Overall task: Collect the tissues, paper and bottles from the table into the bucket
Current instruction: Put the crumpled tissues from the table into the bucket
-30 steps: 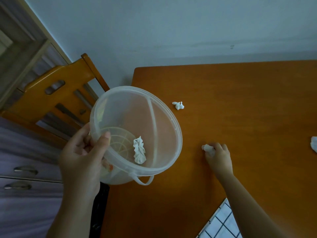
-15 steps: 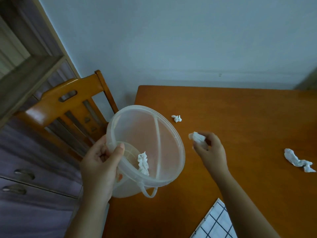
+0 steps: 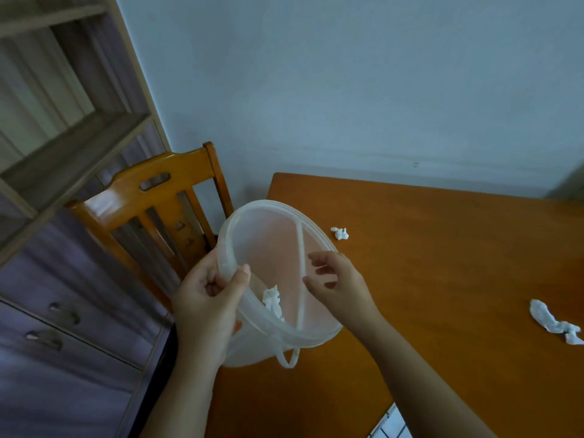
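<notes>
My left hand (image 3: 208, 298) grips the near rim of a translucent plastic bucket (image 3: 271, 238), held tilted over the table's left edge. White tissue (image 3: 272, 301) lies inside the bucket near that rim. My right hand (image 3: 339, 282) hovers over the bucket's mouth with fingers spread and nothing in it. A small crumpled tissue (image 3: 339, 233) lies on the orange wooden table (image 3: 442, 248) just right of the bucket. A longer twisted tissue (image 3: 554, 325) lies near the right edge of the view.
A wooden chair (image 3: 151, 197) stands left of the table against the wall. A shelf unit with drawers (image 3: 47, 311) fills the left side. A white checked cloth (image 3: 392, 425) shows at the table's near edge.
My right hand lifted a tissue from the table, carried it left to the bucket and let it go; the hand is now empty. The view tilted upward.
</notes>
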### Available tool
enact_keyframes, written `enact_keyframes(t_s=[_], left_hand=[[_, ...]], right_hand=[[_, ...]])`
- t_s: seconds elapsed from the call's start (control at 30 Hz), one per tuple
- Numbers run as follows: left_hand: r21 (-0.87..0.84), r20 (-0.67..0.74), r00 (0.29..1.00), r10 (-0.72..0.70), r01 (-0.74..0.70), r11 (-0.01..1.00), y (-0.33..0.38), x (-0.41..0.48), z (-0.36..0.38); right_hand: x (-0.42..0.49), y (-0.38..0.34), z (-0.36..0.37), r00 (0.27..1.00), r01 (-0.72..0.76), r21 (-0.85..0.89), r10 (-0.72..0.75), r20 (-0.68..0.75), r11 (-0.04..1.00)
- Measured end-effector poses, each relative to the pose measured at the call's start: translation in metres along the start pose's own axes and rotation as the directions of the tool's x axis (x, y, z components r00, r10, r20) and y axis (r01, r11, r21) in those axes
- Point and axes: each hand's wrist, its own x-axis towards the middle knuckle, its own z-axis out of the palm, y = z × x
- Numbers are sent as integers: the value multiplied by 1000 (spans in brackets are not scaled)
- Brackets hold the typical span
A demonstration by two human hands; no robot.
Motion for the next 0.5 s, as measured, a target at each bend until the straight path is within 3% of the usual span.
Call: enact_keyframes(t_s=[0.23,0.5], left_hand=[[5,-56,998,9,-9,1000,0,14,-2],[78,-94,995,12,-5,997,-12,44,12]], right_hand=[[19,17,-8,997,-16,-22,14,-81,1000],[59,77,-15,979,-175,-119,160,-122,977]])
